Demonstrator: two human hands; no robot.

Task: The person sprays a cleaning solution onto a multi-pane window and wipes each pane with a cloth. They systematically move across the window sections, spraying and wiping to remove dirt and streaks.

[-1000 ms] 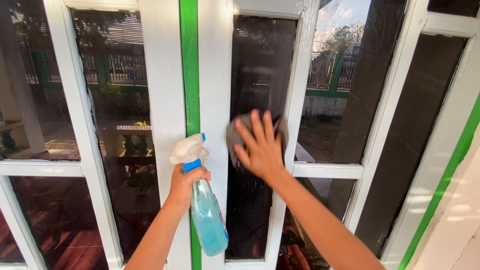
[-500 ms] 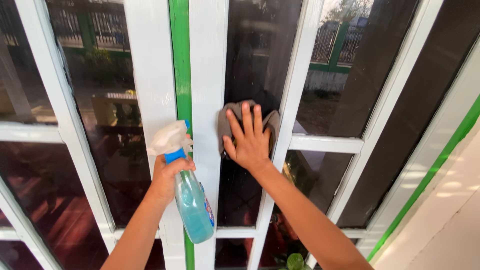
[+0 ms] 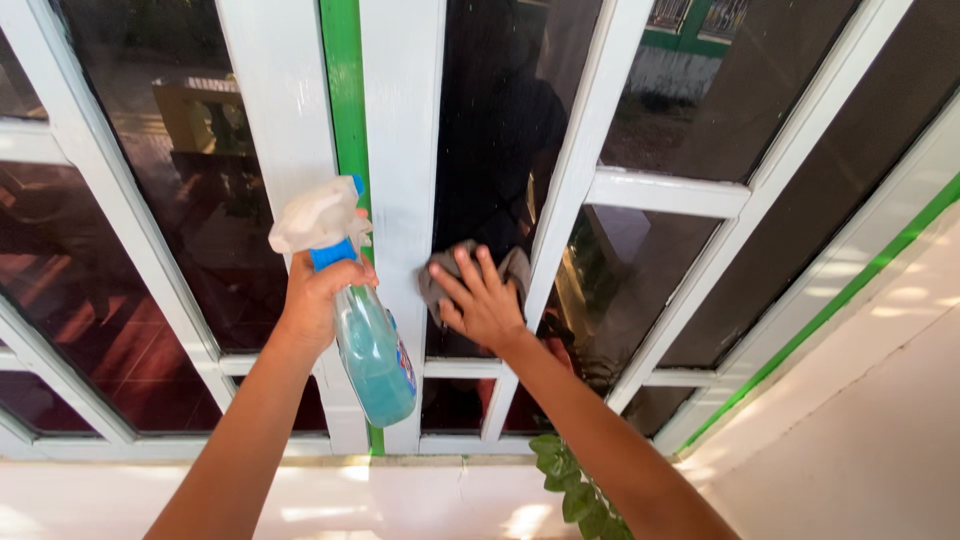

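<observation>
**Two hands, one bottle, one cloth**

One spray bottle [image 3: 365, 330] of pale blue liquid sits in the left hand [image 3: 318, 300], fist wrapped round its neck; a small coloured label shows on its side. Right of it, the right hand [image 3: 482, 300] presses one grey cloth [image 3: 440, 272] flat-fingered against the dark glass pane [image 3: 490, 130], between white painted frame bars [image 3: 400, 150].

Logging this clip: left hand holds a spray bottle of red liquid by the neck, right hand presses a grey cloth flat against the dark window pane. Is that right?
One detail is off. The head view shows the liquid in the spray bottle is light blue, not red. The rest stands: the left hand has its grip around the neck, and the right hand presses the grey cloth flat against the dark window pane.
</observation>
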